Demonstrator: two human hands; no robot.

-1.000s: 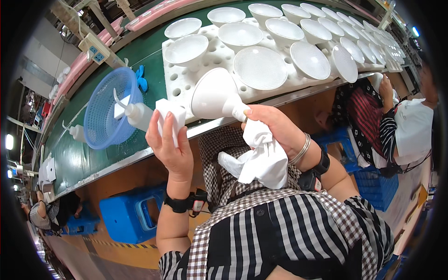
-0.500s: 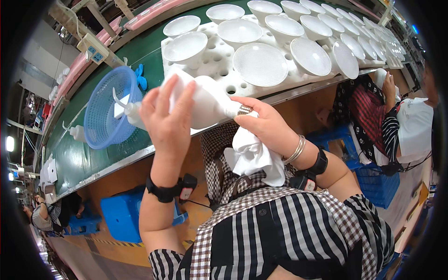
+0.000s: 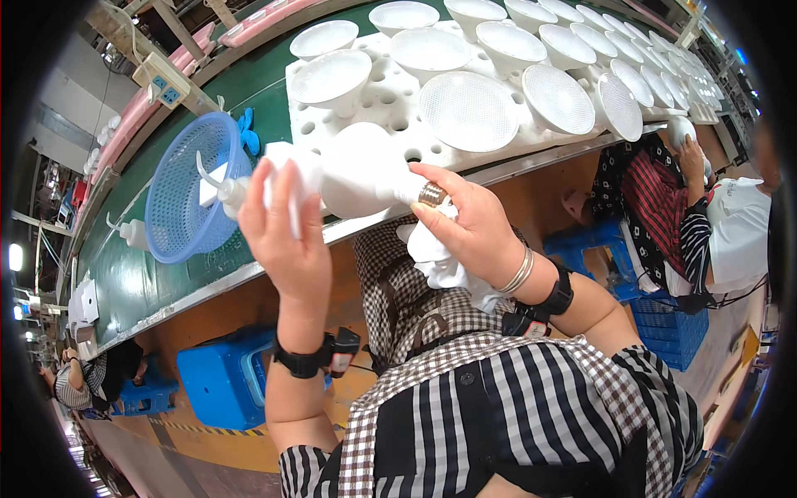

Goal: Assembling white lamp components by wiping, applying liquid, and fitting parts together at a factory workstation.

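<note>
From the head view, you have one white lamp (image 3: 361,174) up in front of you, tipped on its side, near the edge of the green tabletop (image 3: 116,278). Your right hand (image 3: 465,217) pinches it by its shiny metal screw end (image 3: 432,193), and a white cloth (image 3: 440,257) hangs bunched under that same hand. Your left hand (image 3: 286,228) is curled around a white block (image 3: 307,170) at the lamp's wide end. I cannot tell if the block touches the lamp.

Lots of other lamps (image 3: 468,112) sit in rows on the white foam board (image 3: 299,114), with their wide faces up or tipped your way. Round holes show in the board near your lamp. I would guess the lamps on the board are set down for now, and yours is only part way, since it is in your hands and not on the board. To the left are a blue basket (image 3: 170,203) and a squeeze bottle (image 3: 235,196)
</note>
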